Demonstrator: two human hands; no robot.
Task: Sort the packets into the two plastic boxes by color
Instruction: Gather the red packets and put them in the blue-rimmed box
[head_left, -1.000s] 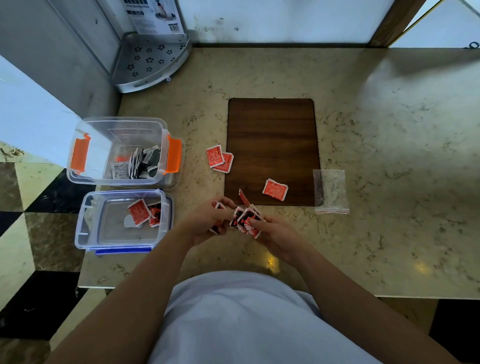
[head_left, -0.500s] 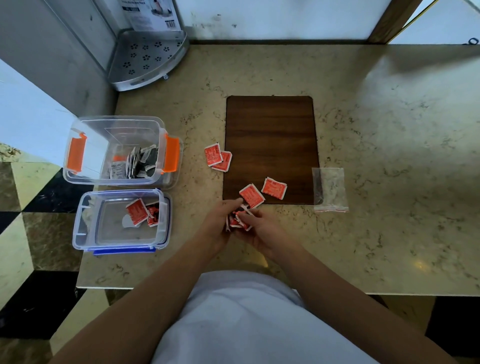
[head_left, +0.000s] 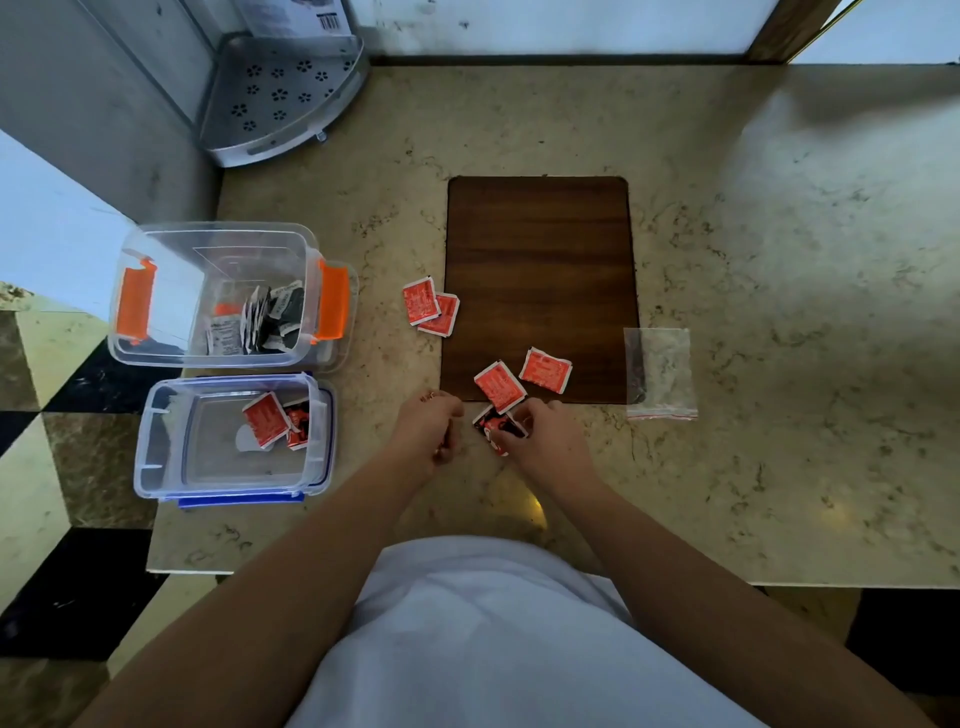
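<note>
My right hand (head_left: 545, 441) grips a small bunch of red packets (head_left: 496, 428) just below the wooden board's near edge. My left hand (head_left: 428, 431) is curled beside it, and whether it holds packets is hidden. Two red packets (head_left: 500, 386) (head_left: 545, 370) lie on the board's near edge; two more (head_left: 430, 307) lie overlapped at its left side. The orange-clipped box (head_left: 156, 353) holds black and white packets (head_left: 265, 319). The blue-clipped box (head_left: 156, 457) holds red packets (head_left: 266, 418).
A dark wooden board (head_left: 540, 260) lies mid-counter. A clear zip bag (head_left: 658, 371) rests to its right. A grey perforated corner shelf (head_left: 280, 98) stands at the back left. The counter's left edge runs close beside both boxes, with tiled floor below.
The fanned bunch of packets held between both hands has come down to the counter. One red packet now lies on the board's near edge. My left hand has drawn slightly away to the left.
</note>
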